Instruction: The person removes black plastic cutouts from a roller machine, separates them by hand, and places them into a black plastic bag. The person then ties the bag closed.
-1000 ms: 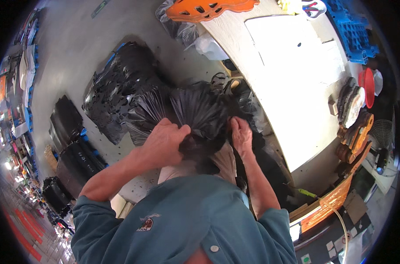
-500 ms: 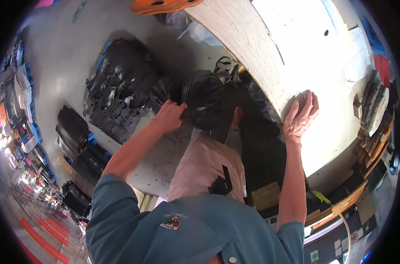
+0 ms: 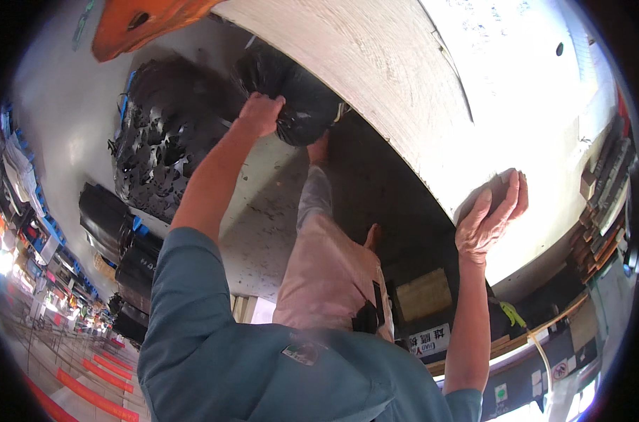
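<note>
My left hand (image 3: 261,114) is closed round the gathered top of a full black plastic bag (image 3: 302,98), which is low beside the table's left edge. What the bag holds is hidden. My right hand (image 3: 489,219) is spread on the pale wood-grain table (image 3: 375,63), fingers apart and palm down near its near edge, with nothing in it. Left of the bag lies a heap of black cut scraps (image 3: 157,141) on the floor, its edge close to my left forearm.
An orange piece (image 3: 140,28) juts over the far left part of the table. Black crates or bags (image 3: 112,218) stand at the left. Stacked dark slabs (image 3: 604,204) lie at the right. A wooden board (image 3: 423,294) is under the table, and scraps dot the grey floor (image 3: 245,267).
My left hand has drawn the black bag farther away, toward the table's far side. One foot has stepped forward beside it. My right hand stays on the table.
</note>
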A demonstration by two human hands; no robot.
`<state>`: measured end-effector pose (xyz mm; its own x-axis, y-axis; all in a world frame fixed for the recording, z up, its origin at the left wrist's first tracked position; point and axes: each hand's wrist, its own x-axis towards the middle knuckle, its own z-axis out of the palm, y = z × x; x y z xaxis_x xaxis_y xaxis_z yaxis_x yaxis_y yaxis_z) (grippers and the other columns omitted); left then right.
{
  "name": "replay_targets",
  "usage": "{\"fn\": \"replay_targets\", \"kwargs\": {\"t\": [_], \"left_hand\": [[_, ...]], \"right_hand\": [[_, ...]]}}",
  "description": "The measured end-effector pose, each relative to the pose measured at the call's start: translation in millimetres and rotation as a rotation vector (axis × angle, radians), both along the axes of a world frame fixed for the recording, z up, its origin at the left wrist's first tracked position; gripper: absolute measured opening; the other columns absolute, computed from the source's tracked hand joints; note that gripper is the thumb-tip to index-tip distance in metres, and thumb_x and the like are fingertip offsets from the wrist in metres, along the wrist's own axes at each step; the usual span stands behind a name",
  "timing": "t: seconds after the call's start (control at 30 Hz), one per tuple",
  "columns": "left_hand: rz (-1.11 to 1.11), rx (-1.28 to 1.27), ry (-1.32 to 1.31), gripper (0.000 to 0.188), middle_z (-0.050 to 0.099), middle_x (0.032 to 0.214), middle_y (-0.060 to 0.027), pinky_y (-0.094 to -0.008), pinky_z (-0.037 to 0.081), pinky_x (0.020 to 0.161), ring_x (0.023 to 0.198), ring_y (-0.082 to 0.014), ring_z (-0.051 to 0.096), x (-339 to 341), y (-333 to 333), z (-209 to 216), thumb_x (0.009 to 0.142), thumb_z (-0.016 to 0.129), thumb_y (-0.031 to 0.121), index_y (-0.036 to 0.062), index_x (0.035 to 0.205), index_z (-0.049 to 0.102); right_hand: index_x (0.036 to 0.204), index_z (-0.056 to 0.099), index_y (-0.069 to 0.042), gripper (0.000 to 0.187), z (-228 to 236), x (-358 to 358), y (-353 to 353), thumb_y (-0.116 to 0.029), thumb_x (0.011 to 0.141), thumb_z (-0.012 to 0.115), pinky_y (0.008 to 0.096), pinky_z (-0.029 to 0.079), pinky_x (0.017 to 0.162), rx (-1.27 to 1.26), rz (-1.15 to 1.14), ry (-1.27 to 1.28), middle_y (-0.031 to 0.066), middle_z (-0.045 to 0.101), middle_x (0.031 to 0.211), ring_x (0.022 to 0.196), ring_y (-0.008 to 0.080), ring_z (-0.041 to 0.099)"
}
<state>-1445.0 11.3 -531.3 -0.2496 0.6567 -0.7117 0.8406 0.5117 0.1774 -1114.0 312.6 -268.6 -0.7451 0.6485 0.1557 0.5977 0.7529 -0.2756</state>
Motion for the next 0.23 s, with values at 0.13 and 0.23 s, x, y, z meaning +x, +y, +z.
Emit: {"fn": "replay_targets", "kwargs": {"t": [0.13, 0.23], "left_hand": [[-0.011, 0.036, 0.110, 0.052, 0.073, 0.121, -0.0130, -0.0517, 0.041, 0.111, 0.126, -0.0305, 0.064, -24.4, -11.9, -49.2, 0.088, 0.070, 0.011, 0.0137, 0.138, 0.058], [0.065, 0.083, 0.137, 0.048, 0.073, 0.124, -0.0130, -0.0541, 0.040, 0.112, 0.128, -0.0314, 0.063, -12.1, -31.3, -95.9, 0.090, 0.068, 0.013, 0.0128, 0.137, 0.058]], "right_hand": [[0.155, 0.041, 0.008, 0.059, 3.5, -2.8, 0.2, -0.025, 0.107, 0.049, 0.0548, 0.038, 0.118, 0.007, 0.004, -0.023, 0.0316, 0.038, 0.153, 0.141, 0.0459, 0.042], [0.154, 0.040, 0.010, 0.062, 28.6, 4.5, -9.5, -0.028, 0.107, 0.046, 0.0542, 0.037, 0.119, 0.011, -0.022, -0.084, 0.0328, 0.035, 0.154, 0.141, 0.0454, 0.041]]}}
